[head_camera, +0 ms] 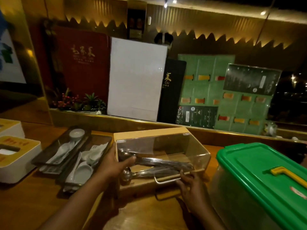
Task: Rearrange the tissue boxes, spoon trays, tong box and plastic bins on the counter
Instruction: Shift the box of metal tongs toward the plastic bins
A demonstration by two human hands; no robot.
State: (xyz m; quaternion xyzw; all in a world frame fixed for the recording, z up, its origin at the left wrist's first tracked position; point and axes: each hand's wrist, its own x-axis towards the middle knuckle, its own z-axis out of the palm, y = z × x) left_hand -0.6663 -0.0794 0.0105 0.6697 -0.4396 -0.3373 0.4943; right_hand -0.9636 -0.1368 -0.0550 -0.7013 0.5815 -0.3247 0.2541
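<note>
A wooden tong box (149, 135) with a clear lid sits mid-counter, metal tongs and a ladle visible inside. My left hand (114, 161) grips its left side wall. My right hand (189, 183) holds its front right edge beside the metal handle. Two dark spoon trays (49, 153) with white spoons and small dishes lie at an angle just left of the box. Two white tissue boxes (18, 163) with orange tops stand at the far left. A clear plastic bin with a green lid (259, 176) and yellow handle stands at the right.
Behind the wooden counter (149, 214) runs a raised ledge with menus leaning on it: a red one (81, 63), a white board (136, 80), a black one and a green drinks sheet (232, 103). A small plant with red berries (76, 102) sits on the ledge's left.
</note>
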